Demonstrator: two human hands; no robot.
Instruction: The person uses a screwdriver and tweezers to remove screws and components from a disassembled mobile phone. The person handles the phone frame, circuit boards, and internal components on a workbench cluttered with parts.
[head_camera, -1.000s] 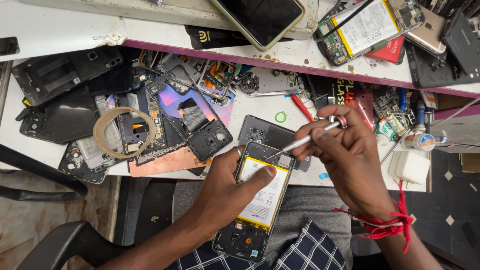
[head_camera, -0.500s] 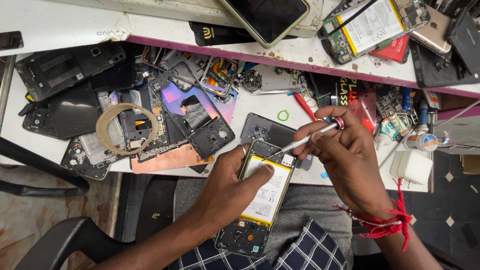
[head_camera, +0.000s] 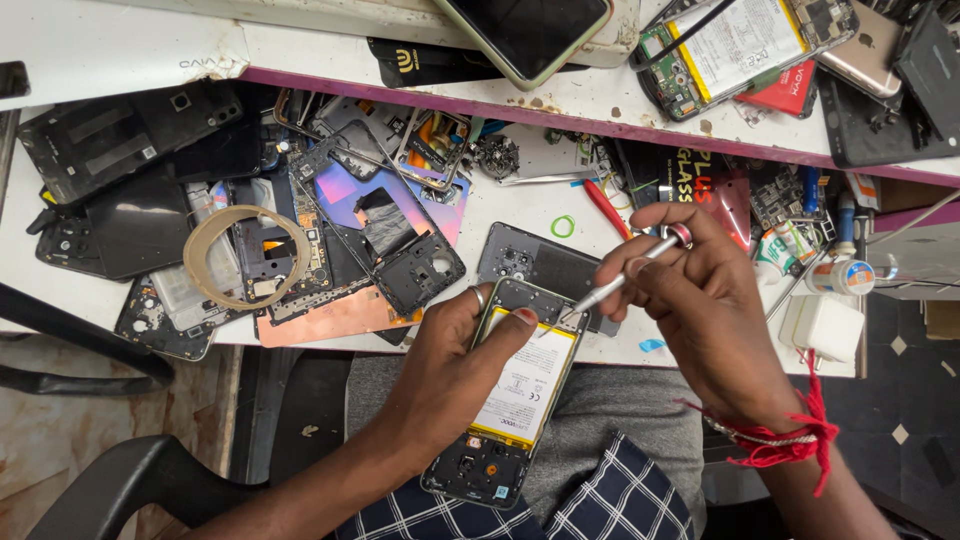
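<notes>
Head view looks down on my left hand (head_camera: 450, 365), which grips an opened phone (head_camera: 510, 395) over my lap, thumb lying across its yellow-edged battery. My right hand (head_camera: 700, 300) is closed round a thin silver screwdriver (head_camera: 625, 275), its tip touching the phone's upper edge. Just above the phone, a dark back cover (head_camera: 545, 265) lies on the white bench (head_camera: 100, 50). Left of the phone sit a stripped phone frame (head_camera: 385, 235) and a tan tape ring (head_camera: 240, 255). Right of the phone stands a white charger (head_camera: 825, 325).
</notes>
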